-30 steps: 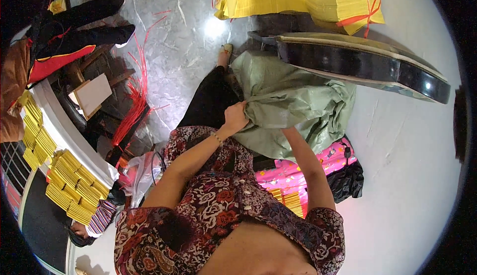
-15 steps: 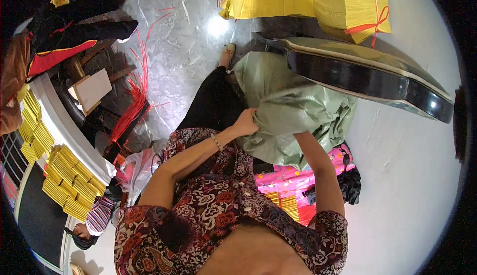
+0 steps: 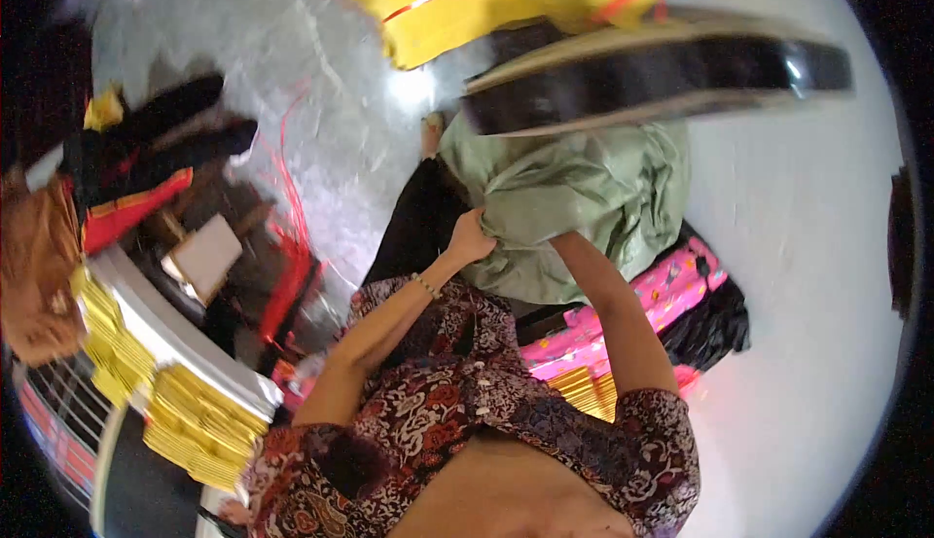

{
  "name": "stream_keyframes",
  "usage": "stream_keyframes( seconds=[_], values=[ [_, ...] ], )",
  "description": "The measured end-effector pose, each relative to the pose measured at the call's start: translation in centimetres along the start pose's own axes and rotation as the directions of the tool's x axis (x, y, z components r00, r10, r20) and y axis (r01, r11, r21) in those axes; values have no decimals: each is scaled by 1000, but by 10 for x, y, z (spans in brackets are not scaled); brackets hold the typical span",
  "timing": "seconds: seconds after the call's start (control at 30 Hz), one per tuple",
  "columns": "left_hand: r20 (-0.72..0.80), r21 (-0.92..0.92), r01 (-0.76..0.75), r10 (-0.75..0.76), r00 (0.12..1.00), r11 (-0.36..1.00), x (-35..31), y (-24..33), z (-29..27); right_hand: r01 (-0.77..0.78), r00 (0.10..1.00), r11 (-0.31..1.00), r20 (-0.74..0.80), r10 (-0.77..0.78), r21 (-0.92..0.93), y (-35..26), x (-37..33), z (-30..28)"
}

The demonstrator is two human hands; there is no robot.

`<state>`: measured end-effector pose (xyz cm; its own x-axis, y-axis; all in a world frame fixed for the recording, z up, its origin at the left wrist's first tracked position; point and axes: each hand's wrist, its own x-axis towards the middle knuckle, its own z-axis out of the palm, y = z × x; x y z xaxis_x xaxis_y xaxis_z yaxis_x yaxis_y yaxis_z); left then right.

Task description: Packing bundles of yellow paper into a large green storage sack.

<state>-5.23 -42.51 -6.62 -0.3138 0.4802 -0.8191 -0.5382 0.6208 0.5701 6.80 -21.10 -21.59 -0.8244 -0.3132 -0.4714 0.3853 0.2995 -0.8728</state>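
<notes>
A dull green woven-plastic sack lies crumpled over my lap and beside my right leg. My left hand, with a beaded bracelet at its wrist, is closed on the gathered edge of the sack's mouth. My right forearm reaches into the opening, and the sack hides the right hand, so its fingers and anything in them do not show. Below the sack, a pink patterned cloth and a bundle of gold-yellow strips lie close to my right arm.
Just beyond the sack extends a long black-sided object with pale trim, blurred. Yellow paper stacks tied with red ribbon stand behind it. Left are a white-edged table, folded yellow packets and red strings. A black plastic bag lies right.
The whole view has shifted and tilted. My left hand keeps its hold on the sack's edge, and my right hand is still inside it.
</notes>
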Motion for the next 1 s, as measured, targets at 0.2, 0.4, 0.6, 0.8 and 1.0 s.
stream_keyframes(
  seconds=[0.2,0.4,0.6,0.8,1.0],
  values=[
    [-310,-174,-195,134,941,965,24,-23,-2,-7,917,993,-394,51,114,-22,23,21],
    [-409,-91,-497,423,809,863,42,15,-23,-543,770,597,-634,73,-590,-52,15,-7],
    [-338,-401,-246,107,935,883,6,83,-79,-557,745,729,-627,228,-398,-113,1,-32],
    [-147,929,-137,682,717,344,-43,136,-55,-502,-35,863,-996,-78,-50,-169,-91,-12],
    [336,858,-512,796,504,-38,-42,236,55,-195,-633,602,-568,526,774,-193,-130,42]
  ],
)
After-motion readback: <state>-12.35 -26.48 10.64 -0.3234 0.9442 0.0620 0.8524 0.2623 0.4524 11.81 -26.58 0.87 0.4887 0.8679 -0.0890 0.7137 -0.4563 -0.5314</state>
